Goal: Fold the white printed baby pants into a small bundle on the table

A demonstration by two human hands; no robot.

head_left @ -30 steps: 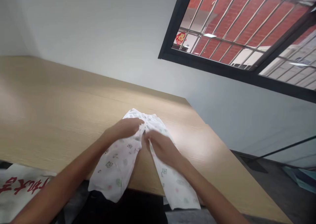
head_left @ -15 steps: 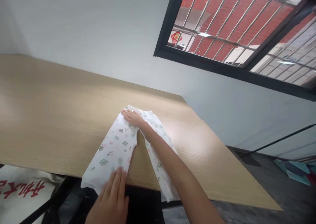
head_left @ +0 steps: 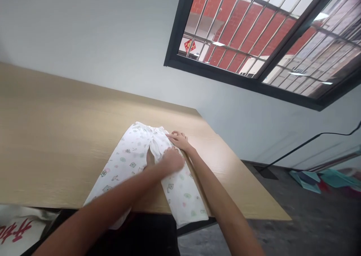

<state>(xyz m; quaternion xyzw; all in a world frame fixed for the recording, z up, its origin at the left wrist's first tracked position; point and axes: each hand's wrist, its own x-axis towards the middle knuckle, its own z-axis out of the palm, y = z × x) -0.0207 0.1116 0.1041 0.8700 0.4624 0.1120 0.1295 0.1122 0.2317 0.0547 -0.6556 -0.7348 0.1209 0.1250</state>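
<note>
a pale grey wall (head_left: 98, 34) stood behind a long wood-grain worktop (head_left: 50, 135), and a black-framed barred window (head_left: 254, 34) looked out on red brick. a pair of small white trousers (head_left: 126, 160), printed with little pastel animals, lay flat near the worktop's front edge, waistband away from the person, and both leg ends hung over that edge. a white bag (head_left: 17, 226) with red characters sat low at the left, its writing cut off and unreadable. the left hand (head_left: 172, 161) lay palm down on the upper right leg; through the blur i could not tell whether it pinched the cloth. the right hand (head_left: 178, 139) rested released, fingers spread flat, on the waistband's right side. a small red ornament (head_left: 189, 45) showed beyond the bars, its marks too small to read.
</note>
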